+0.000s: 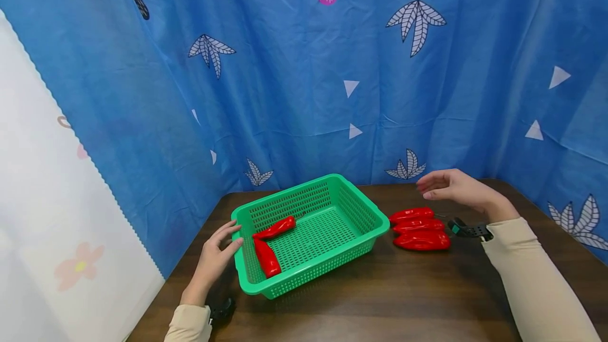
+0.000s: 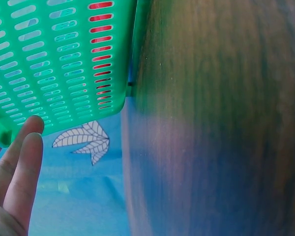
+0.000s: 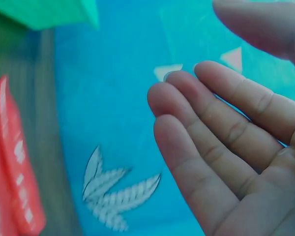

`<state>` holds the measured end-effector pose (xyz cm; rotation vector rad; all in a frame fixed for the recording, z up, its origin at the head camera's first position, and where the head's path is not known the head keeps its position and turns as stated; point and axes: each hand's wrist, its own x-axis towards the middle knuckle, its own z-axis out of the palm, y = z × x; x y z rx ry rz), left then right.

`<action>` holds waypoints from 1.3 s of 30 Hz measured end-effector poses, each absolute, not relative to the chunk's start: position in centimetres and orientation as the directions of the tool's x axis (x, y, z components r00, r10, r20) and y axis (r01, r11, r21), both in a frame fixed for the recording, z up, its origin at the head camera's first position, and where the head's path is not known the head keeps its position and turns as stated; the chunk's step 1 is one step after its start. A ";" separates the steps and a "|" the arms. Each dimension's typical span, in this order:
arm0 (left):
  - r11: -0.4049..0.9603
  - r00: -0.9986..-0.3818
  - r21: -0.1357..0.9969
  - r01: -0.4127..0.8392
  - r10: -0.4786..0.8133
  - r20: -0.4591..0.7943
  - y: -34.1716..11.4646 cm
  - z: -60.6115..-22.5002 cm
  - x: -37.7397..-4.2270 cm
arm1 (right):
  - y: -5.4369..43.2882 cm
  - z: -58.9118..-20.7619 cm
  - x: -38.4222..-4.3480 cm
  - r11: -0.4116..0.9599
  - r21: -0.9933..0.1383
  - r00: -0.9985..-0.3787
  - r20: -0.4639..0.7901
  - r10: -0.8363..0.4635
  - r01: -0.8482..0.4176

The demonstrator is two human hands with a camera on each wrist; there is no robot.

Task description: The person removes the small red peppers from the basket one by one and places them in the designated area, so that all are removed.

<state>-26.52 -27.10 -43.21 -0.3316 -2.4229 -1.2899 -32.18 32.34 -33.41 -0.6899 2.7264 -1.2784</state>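
Note:
My left hand (image 1: 214, 255) is at the left end of a green plastic basket (image 1: 311, 271), fingertips right at its rim, fingers fairly straight. In the left wrist view two fingers (image 2: 23, 169) lie along the outside of the basket's slotted wall (image 2: 54, 59). Inside the basket are two red peppers, one (image 1: 275, 227) toward the back and one (image 1: 267, 257) along the left end. My right hand (image 1: 451, 186) is raised above three red peppers (image 1: 420, 226) lying side by side right of the basket. Its palm (image 3: 280, 187) holds nothing, with the fingers loosely extended and the thumb apart.
Everything stands on a dark brown wooden table (image 1: 380, 300). A blue patterned curtain (image 1: 304, 67) hangs behind it, and a white flowered cloth (image 1: 62, 215) hangs at the left. Each wrist wears a black strap.

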 end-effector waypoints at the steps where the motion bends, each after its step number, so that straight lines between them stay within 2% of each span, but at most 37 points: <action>1: 0.553 -0.901 0.743 0.378 0.033 0.433 -27.1 -43.2 -26.5 | 31.9 -32.9 -32.3 0.546 -0.745 -0.893 0.144 -0.427 -0.382; 8: 0.547 -0.902 0.748 0.374 0.027 0.431 -27.1 -43.4 -26.6 | 28.8 -30.3 -34.2 0.494 -0.752 -0.846 0.154 -0.510 -0.435; 18: 0.526 -0.907 0.767 0.368 0.022 0.421 -27.2 -43.7 -26.8 | 23.4 -28.4 -37.7 0.501 -0.751 -0.794 0.052 -0.605 -0.431; 34: 0.545 -0.911 0.762 0.350 0.009 0.412 -25.7 -42.0 -25.7 | 16.1 -29.5 -41.5 0.427 -0.803 -0.717 0.002 -0.697 -0.417; 39: 0.561 -0.904 0.747 0.356 0.006 0.427 -26.6 -43.3 -26.7 | 14.2 -30.3 -42.3 0.464 -0.797 -0.714 -0.060 -0.697 -0.387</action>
